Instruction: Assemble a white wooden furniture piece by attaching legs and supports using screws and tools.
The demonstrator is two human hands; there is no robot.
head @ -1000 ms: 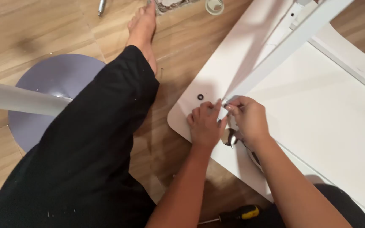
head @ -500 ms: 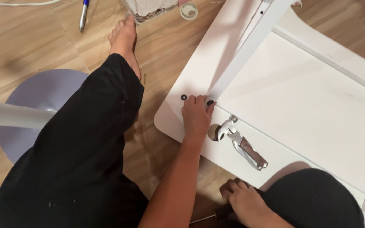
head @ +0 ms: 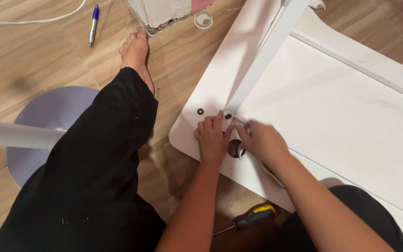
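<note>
A white furniture panel (head: 332,121) lies flat on the wood floor. A white bar (head: 267,56) runs across it and ends at a small bracket with a dark screw hole (head: 228,116). My left hand (head: 212,140) rests on the panel with its fingertips against that bracket. My right hand (head: 261,141) is blurred, its fingers pinched close to the bracket, and whether they hold something small is unclear. A metal wrench-like tool (head: 235,148) lies on the panel, partly under my right hand. Another dark hole (head: 200,111) sits to the left of the bracket.
A screwdriver with a yellow and black handle (head: 253,216) lies on the floor by my knee. My leg in black trousers (head: 103,154) stretches out to the left, over a grey round base (head: 43,116). A blue pen (head: 93,23), a white cable (head: 33,19) and a tape roll (head: 204,19) lie further away.
My right hand has come up from the floor near the screwdriver and is back at the bracket beside my left hand. The left hand has stayed on the panel.
</note>
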